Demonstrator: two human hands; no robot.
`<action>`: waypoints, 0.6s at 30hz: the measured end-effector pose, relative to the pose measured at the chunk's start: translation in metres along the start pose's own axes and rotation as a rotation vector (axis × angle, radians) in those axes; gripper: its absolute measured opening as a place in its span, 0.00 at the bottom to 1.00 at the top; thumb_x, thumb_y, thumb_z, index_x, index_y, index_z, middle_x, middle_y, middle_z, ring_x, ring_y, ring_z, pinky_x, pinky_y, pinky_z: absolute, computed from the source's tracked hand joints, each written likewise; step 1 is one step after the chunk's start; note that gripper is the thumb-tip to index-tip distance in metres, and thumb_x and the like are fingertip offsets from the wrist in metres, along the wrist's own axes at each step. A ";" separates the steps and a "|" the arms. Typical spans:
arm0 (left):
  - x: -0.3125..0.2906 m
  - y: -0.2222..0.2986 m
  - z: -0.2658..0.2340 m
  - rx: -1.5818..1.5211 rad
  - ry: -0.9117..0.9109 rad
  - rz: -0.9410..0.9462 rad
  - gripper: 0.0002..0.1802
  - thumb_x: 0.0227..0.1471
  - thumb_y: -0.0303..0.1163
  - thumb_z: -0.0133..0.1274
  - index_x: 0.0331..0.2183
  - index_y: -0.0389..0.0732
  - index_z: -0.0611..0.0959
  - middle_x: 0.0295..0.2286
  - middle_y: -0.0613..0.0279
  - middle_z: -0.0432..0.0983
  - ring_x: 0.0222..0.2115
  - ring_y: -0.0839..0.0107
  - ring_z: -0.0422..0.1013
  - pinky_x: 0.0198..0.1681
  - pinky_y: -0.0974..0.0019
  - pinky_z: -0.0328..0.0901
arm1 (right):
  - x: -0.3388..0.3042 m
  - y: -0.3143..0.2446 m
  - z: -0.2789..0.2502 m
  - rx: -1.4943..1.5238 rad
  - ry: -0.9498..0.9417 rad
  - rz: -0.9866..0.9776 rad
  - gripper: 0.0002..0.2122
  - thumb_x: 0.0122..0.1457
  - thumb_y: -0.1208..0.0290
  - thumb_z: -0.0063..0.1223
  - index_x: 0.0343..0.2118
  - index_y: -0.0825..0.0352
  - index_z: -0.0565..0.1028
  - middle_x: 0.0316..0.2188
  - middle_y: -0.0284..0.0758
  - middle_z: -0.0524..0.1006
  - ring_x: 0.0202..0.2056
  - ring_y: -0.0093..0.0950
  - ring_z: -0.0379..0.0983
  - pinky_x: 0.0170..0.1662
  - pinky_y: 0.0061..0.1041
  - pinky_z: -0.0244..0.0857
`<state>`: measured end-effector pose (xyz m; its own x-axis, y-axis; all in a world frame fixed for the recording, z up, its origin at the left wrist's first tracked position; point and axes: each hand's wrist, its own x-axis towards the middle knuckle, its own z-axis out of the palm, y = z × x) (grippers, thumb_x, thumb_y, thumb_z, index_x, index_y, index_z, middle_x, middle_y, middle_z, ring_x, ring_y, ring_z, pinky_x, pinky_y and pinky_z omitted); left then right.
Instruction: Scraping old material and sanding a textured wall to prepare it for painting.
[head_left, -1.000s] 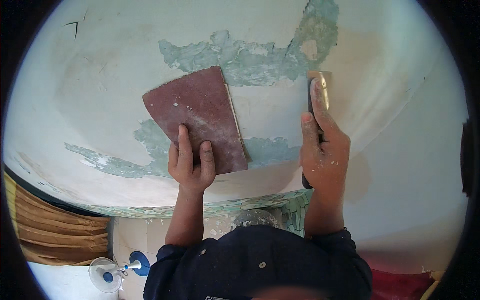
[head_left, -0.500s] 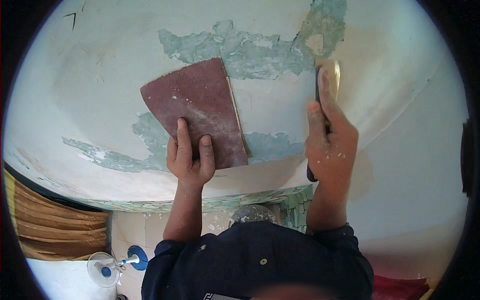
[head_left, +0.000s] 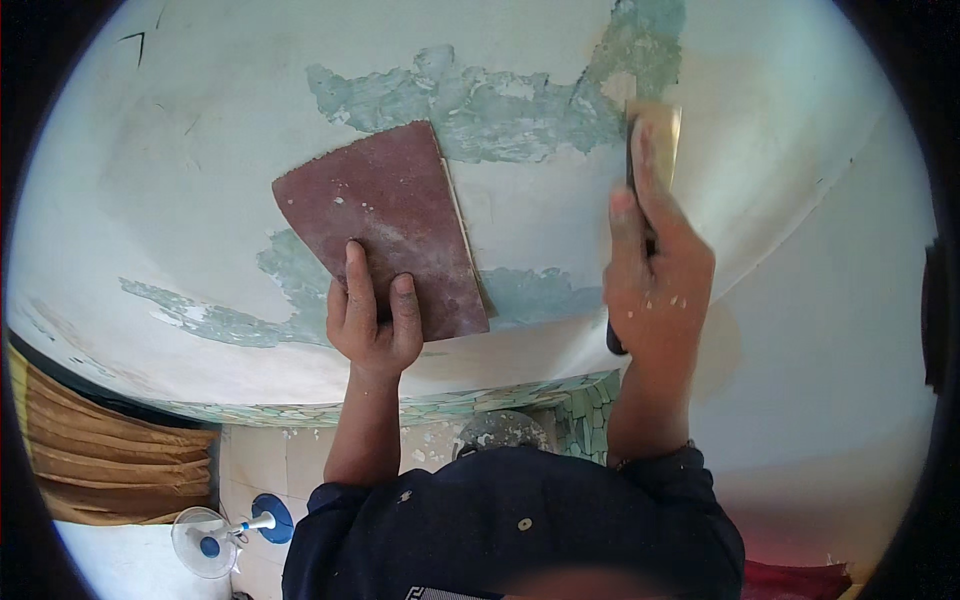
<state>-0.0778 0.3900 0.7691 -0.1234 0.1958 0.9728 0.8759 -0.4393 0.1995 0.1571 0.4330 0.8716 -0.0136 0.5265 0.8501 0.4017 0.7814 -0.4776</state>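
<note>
My left hand (head_left: pixel 375 330) grips a reddish-brown sheet of sandpaper (head_left: pixel 385 195) by its lower part, fingers in front of it and dust on its face. A second, paler layer shows along its right edge. My right hand (head_left: pixel 662 280) is closed around the dark handle of a putty knife (head_left: pixel 676 135), index finger stretched along the metal blade. The blade points up at the wall (head_left: pixel 540 210), just below a patch of peeled paint (head_left: pixel 500 110); whether it touches the surface I cannot tell. The wall is whitish, with greenish bare areas around both hands.
Greenish stone-patterned trim (head_left: pixel 595 410) runs along the wall's foot. A round, speckled grey object (head_left: pixel 505 432) sits below, with white flakes on the tiled floor (head_left: pixel 255 450). At lower left are a brown curtain (head_left: pixel 115 440) and a fan (head_left: pixel 205 545). Red cloth (head_left: pixel 795 578) shows at lower right.
My right hand with the putty knife has shifted slightly up and left; its blade now shows more sharply. The sandpaper stays in my left hand, almost unmoved against the wall.
</note>
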 end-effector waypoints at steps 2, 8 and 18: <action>0.002 0.000 0.001 -0.003 -0.009 -0.011 0.32 0.55 0.27 0.56 0.58 0.23 0.68 0.33 0.50 0.75 0.29 0.64 0.70 0.30 0.68 0.64 | 0.013 -0.013 -0.003 -0.013 -0.046 0.066 0.23 0.62 0.81 0.49 0.61 0.63 0.69 0.51 0.40 0.77 0.24 0.15 0.62 0.28 0.16 0.62; -0.001 -0.002 0.001 0.007 0.053 0.007 0.30 0.52 0.26 0.58 0.55 0.23 0.72 0.29 0.52 0.74 0.23 0.66 0.65 0.24 0.67 0.61 | -0.010 0.000 0.001 0.037 -0.036 0.023 0.22 0.65 0.80 0.47 0.62 0.64 0.67 0.58 0.38 0.73 0.30 0.11 0.64 0.32 0.12 0.61; -0.002 0.000 0.000 0.028 0.005 -0.029 0.32 0.55 0.28 0.56 0.59 0.24 0.67 0.33 0.51 0.74 0.29 0.65 0.70 0.30 0.68 0.65 | 0.009 -0.010 -0.004 0.027 -0.050 0.013 0.21 0.64 0.81 0.47 0.61 0.66 0.68 0.57 0.41 0.74 0.28 0.12 0.64 0.31 0.14 0.63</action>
<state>-0.0779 0.3894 0.7675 -0.1514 0.2034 0.9673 0.8844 -0.4092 0.2245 0.1567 0.4288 0.8850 -0.0550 0.5522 0.8319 0.3770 0.7830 -0.4948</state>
